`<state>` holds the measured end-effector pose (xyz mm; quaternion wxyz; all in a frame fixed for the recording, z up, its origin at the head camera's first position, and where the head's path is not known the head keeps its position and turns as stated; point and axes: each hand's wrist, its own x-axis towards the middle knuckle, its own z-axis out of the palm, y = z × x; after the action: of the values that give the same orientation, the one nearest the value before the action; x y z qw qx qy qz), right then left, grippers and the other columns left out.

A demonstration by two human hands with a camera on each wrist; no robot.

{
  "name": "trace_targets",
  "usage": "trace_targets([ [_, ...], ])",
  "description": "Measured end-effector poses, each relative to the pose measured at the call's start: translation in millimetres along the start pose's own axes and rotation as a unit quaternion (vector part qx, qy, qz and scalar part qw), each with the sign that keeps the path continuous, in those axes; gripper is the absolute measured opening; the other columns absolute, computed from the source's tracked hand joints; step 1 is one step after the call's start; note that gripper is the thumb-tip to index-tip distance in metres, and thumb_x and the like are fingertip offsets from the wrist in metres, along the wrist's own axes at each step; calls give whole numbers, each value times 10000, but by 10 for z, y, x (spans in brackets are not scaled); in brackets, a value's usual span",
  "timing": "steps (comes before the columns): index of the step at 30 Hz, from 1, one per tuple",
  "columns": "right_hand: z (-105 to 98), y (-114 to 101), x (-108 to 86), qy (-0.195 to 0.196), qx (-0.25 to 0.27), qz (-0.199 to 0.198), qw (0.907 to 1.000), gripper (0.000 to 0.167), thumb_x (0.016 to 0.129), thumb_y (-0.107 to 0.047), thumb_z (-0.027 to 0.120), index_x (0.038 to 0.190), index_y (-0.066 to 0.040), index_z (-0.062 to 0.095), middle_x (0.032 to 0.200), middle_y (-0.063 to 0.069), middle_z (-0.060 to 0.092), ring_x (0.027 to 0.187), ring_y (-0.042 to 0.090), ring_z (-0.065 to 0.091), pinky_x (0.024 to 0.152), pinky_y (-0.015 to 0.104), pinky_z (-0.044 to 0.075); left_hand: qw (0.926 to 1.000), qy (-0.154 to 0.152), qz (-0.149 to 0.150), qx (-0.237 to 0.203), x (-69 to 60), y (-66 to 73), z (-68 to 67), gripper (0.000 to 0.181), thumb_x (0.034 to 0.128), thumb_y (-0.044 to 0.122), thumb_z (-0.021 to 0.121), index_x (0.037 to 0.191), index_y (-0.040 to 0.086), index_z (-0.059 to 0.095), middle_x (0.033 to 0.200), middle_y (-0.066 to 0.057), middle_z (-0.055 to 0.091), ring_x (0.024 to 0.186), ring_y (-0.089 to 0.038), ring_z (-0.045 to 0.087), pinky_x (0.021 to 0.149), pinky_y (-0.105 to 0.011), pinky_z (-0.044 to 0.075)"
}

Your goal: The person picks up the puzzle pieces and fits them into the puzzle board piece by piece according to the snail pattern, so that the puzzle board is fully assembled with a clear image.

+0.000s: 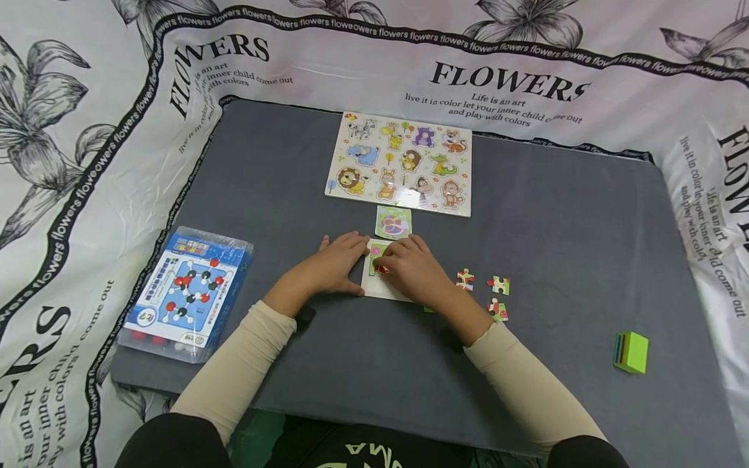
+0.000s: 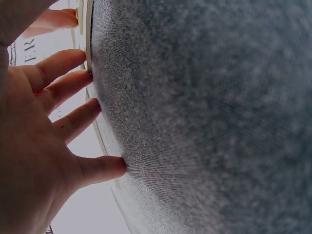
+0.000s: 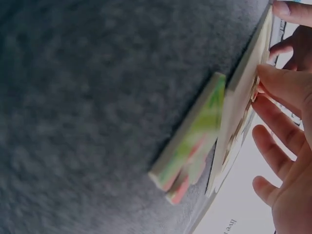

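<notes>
A small pale puzzle tray (image 1: 383, 289) lies on the grey table with a green and pink piece (image 1: 377, 252) at its upper left. My left hand (image 1: 336, 263) rests with spread fingers along the tray's left edge, its fingertips on tray and cloth. Over the tray, my right hand (image 1: 414, 268) pinches a small puzzle piece (image 3: 255, 90) between thumb and index finger, mostly hidden by the fingers. Loose pieces (image 1: 499, 285) lie to the right, and one green and red piece (image 3: 195, 146) sits beside the tray in the right wrist view. A picture card (image 1: 393, 222) touches or nearly touches the tray's top.
An animal puzzle board (image 1: 404, 162) lies beyond the card. At the left stands a clear plastic box (image 1: 186, 292) with a blue molecule label. A green block stack (image 1: 632, 352) is at the far right, and flower-print cloth (image 1: 503, 84) surrounds the grey table.
</notes>
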<state>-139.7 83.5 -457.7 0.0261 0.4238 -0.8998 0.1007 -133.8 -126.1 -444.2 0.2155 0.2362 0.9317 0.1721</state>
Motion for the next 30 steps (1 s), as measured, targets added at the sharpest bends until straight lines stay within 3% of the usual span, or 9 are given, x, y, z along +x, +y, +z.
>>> trace_targets([
  [13,11,-116,37,5,-534,133,9985,128,919,-197,671,1003,-197,768,991,-8,659,1070,244,563,1041,502,356,9999,98,71,54,2,-3,-28,779,750,414,830,1379,100,495,1570,-73,307,1485,-275,172,1081,-698,193],
  [22,7,-130,30,-84,-717,150,9973,195,935,-197,641,1094,-202,752,957,2,644,1014,238,596,1023,484,379,10000,68,51,-12,-13,-4,-32,770,758,412,825,1379,98,496,1572,-77,303,1488,-276,165,1084,-695,192],
  [30,1,-262,-2,-291,-1226,312,9915,204,941,-106,604,1096,-135,734,1003,47,645,1029,262,599,1051,505,374,9999,98,97,-50,-19,4,2,766,757,401,828,1373,87,499,1569,-88,307,1484,-289,177,1082,-700,188],
])
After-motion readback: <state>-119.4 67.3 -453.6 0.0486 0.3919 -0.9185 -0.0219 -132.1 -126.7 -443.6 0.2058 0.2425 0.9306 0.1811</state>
